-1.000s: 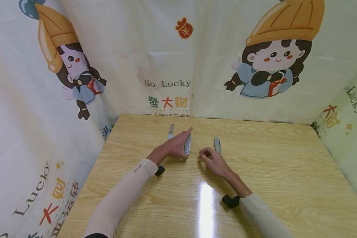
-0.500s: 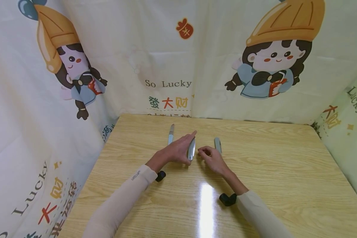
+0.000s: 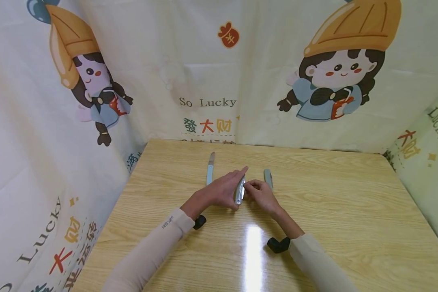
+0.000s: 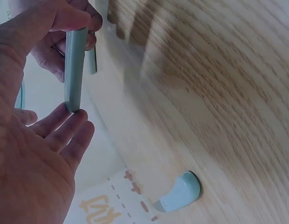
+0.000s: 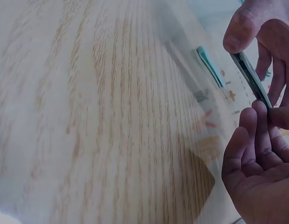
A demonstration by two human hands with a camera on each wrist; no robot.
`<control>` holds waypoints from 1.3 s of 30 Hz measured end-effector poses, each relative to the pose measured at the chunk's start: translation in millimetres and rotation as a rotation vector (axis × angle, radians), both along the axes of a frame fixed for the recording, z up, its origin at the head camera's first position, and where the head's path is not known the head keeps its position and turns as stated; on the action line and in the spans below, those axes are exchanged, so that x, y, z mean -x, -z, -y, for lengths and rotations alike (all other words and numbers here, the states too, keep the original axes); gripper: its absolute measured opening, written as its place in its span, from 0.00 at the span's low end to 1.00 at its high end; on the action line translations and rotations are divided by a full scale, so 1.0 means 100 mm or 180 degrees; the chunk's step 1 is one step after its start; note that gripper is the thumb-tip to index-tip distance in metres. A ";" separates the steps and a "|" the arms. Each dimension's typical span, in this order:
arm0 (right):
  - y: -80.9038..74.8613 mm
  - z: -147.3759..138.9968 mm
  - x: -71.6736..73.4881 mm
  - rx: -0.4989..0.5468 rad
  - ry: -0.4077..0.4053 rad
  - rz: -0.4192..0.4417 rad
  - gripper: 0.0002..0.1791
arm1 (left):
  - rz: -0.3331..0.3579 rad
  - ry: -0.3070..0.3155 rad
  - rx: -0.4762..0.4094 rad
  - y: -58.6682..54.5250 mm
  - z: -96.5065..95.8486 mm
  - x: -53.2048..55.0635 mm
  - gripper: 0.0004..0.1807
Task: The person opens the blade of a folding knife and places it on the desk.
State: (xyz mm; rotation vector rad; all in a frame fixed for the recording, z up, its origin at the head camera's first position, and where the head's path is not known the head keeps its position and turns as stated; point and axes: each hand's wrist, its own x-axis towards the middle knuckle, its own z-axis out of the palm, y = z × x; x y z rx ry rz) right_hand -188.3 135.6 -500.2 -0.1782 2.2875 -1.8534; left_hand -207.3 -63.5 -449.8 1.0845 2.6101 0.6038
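Note:
My left hand (image 3: 226,190) holds a folded pocket knife (image 3: 239,190) above the table, gripping its ends between thumb and fingertips. Its smooth grey-green handle (image 4: 75,70) faces the left wrist view. The slotted edge of the knife (image 5: 251,78) shows in the right wrist view. My right hand (image 3: 262,195) pinches at this edge with thumb and index finger, its other fingers curled. To the left, a pocket knife with a light blue handle (image 3: 209,175) lies unfolded, blade pointing away. Just beyond my right hand lies another folded grey-green pocket knife (image 3: 268,178).
The wooden table (image 3: 336,211) ends at the back against a printed cloth (image 3: 259,89). Cloth also hangs at both sides. Black wrist camera mounts (image 3: 278,245) stick out below both wrists, low over the tabletop.
My left hand has moved right and slightly nearer with the folded knife, uncovering more of the blue-handled one. My right fingertips, apart from the knife before, now meet its edge.

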 end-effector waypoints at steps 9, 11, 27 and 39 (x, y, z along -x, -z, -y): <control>-0.03 -0.02 -0.02 0.0133 0.0047 0.0169 0.17 | 0.0348 -0.0198 -0.0599 0.03 0.04 -0.03 0.67; -0.04 -0.02 -0.02 0.0146 0.0040 0.0167 0.16 | 0.0623 -0.0382 -0.0973 0.06 0.06 -0.02 0.63; -0.06 0.02 -0.04 0.0211 -0.0042 0.0250 0.16 | 0.1987 -0.0732 -0.2283 0.36 0.10 -0.02 0.29; -0.10 0.01 -0.09 0.0205 -0.0067 0.0276 0.16 | 0.2063 -0.0782 -0.2408 0.39 0.11 -0.02 0.29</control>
